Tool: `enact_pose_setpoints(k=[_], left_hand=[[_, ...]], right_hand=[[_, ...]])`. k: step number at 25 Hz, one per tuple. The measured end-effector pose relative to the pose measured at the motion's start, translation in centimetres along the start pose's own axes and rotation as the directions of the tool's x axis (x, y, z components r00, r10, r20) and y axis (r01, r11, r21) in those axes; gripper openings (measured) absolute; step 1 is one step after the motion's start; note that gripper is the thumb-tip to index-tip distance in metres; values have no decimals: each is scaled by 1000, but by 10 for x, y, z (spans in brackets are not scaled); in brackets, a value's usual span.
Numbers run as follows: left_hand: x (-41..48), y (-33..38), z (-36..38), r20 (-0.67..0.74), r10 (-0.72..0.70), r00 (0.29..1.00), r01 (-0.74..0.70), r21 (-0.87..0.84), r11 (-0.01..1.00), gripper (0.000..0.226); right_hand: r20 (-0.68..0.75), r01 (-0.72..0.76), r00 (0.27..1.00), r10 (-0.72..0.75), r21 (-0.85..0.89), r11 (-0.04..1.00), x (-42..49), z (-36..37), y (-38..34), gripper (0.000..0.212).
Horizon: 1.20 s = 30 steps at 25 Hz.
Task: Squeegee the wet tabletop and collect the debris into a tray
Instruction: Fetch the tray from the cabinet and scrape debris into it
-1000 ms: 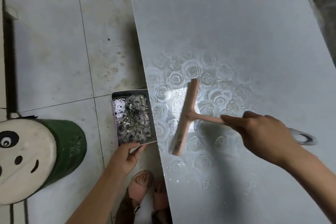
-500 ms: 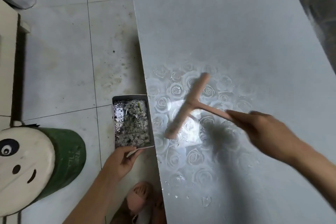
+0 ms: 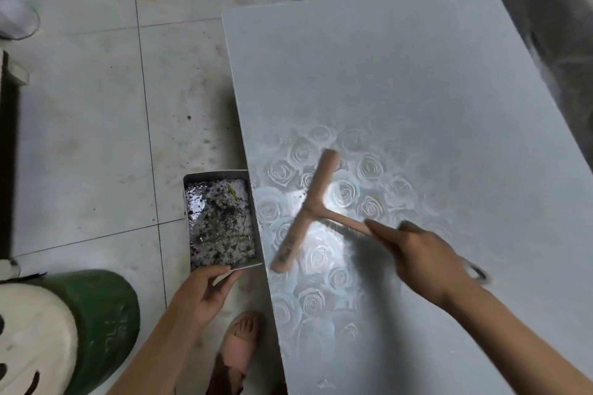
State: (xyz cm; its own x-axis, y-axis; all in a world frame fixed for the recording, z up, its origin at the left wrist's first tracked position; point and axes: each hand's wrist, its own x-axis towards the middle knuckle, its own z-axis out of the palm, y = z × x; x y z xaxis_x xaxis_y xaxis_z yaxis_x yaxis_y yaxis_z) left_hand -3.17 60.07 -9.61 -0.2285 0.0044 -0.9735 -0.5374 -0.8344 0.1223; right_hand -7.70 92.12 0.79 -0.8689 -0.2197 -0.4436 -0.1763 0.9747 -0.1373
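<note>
Right hand (image 3: 426, 261) grips the squeegee (image 3: 308, 212) on the wet surface (image 3: 401, 90); left hand (image 3: 203, 293) holds the tray (image 3: 221, 221) of debris (image 3: 221, 228) against its left edge.

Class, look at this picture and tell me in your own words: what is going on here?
A person is clearing a wet table. The right hand grips the handle of a squeegee, whose blade lies close to the table's left edge. The left hand holds a tray right beside that edge, and there is wet debris in the tray.
</note>
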Motion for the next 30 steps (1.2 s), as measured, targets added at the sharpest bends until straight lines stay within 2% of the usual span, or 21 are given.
enact_pose_setpoints(k=[2,4,6,8,10,11,13,15,17,18,19,22,25,27,29,30], left_hand=[[4,11,8,14,-3,1000,3,-4,1000,31],[3,21,15,22,-7,1000,8,-13,1000,37],[1,31,22,34,-20,999,21,-22,1000,40],[-2,33,27,54,-27,998,28,-21,999,33],[-5,34,30,66,-6,998,2,55,999,27],[-5,32,32,54,19,998,-24,92,996,31],[-1,28,30,27,30,999,-31,40,999,53],[1,27,26,36,44,998,-48,107,993,57],[0,29,25,44,58,997,-65,164,984,47],[1,30,24,32,43,999,-47,135,990,36],[0,30,24,15,24,1000,-25,74,997,27],[-3,30,28,-23,-10,1000,10,16,1000,25],[-9,22,25,-26,-16,1000,16,-4,1000,28],[-15,15,22,-46,-23,999,23,-20,1000,26],[-17,10,18,-72,-24,997,22,-23,999,23],[-18,7,16,-82,-21,996,21,-8,1000,23]], right_hand=[[-44,56,997,-59,-67,996,33,-15,-20,53],[-53,93,994,-98,-85,992,40,-41,2,52],[2,9,1000,-9,-75,997,40,-72,44,46],[72,-81,993,96,-190,978,43,-95,65,41],[103,-30,993,55,-229,973,58,-95,45,45],[125,5,992,18,-180,984,66,-89,24,51],[132,92,988,-75,-124,988,85,-72,-24,59],[76,196,980,-186,-148,969,101,-59,-67,60],[28,261,965,-260,-188,947,104,-66,-78,61],[9,262,964,-266,-204,943,101,-74,-71,61],[-9,235,970,-242,-215,948,95,-81,-58,60],[-8,82,996,-87,-251,965,75,-86,-35,54],[30,3,1000,-1,-71,997,68,-54,-63,53],[-24,-30,999,31,43,999,47,-33,-75,54],[-50,-116,990,129,201,973,11,-16,-67,53],[-13,-173,983,185,303,937,-12,-9,-58,52]])
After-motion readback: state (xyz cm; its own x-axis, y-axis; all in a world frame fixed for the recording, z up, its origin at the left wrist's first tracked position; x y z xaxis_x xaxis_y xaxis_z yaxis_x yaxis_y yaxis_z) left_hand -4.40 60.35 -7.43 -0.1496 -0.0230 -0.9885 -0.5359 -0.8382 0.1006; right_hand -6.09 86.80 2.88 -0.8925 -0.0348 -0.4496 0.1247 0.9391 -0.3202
